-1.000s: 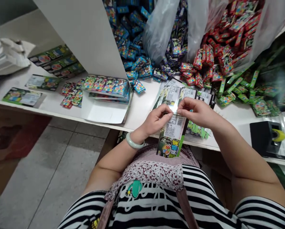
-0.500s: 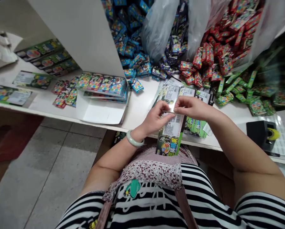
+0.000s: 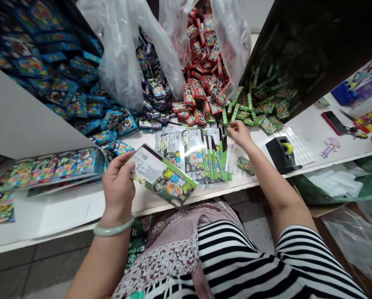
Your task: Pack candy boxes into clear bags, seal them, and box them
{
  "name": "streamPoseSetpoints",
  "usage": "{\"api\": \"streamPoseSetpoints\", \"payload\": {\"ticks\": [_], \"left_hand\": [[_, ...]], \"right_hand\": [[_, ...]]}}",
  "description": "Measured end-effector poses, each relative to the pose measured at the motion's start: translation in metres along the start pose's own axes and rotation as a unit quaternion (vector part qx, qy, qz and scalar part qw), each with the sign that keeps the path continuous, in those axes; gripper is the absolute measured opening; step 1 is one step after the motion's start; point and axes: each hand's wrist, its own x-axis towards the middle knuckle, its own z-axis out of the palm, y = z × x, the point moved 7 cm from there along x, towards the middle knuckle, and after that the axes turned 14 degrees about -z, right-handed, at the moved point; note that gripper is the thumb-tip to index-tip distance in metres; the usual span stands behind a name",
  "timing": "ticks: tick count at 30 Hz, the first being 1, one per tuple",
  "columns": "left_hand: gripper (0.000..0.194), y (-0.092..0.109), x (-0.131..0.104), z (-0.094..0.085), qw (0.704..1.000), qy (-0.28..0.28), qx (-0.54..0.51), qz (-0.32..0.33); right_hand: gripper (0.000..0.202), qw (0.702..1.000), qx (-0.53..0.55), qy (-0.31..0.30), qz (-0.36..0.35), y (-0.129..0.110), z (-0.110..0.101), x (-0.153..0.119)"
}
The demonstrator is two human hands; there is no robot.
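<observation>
My left hand (image 3: 119, 182), a pale bangle at its wrist, pinches the end of a flat printed candy bag (image 3: 175, 187). The bag is dark and green with a white label panel and is tilted above the front edge of the table. To the right, my right hand (image 3: 240, 133) has its fingers bent together beside small green candy boxes (image 3: 248, 112). Whether anything lies between those fingertips is hidden. Between my hands lies a spread of similar printed bags (image 3: 193, 151) on the white table (image 3: 148, 201).
Piles of blue boxes (image 3: 117, 124), purple boxes (image 3: 156, 93) and red boxes (image 3: 204, 91) line the back, with clear plastic bags (image 3: 120, 62) among them. A white tray (image 3: 64, 211) is at left. A tape dispenser (image 3: 281, 155), phone (image 3: 333, 122) and scissors (image 3: 365, 124) sit at right.
My hands have parted: the left has carried the candy bag left, and the right has let go of it and moved to the green boxes. The view has swung right.
</observation>
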Motion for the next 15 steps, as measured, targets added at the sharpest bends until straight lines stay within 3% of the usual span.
{"api": "streamPoseSetpoints", "payload": {"ticks": [2,5,9,13,15], "left_hand": [[0.028,-0.02,0.009,-0.009,0.992,0.046,-0.095,-0.07],[0.038,-0.042,0.009,0.006,0.978,0.029,-0.148,-0.146],[0.054,-0.055,-0.005,0.025,0.981,-0.024,-0.093,-0.171],[0.069,-0.067,-0.015,0.013,0.984,-0.058,0.042,-0.166],[0.074,-0.066,-0.015,0.003,0.98,-0.053,0.147,-0.124]], "right_hand": [[0.034,0.996,-0.036,0.06,0.061,0.04,-0.028,0.006],[0.049,0.992,-0.022,0.062,0.105,0.071,-0.029,0.013],[0.064,0.989,0.036,0.077,0.122,0.078,-0.014,0.017],[0.061,0.984,0.11,0.079,0.113,0.074,-0.015,0.01],[0.06,0.982,0.146,0.075,0.098,0.068,-0.02,0.001]]}}
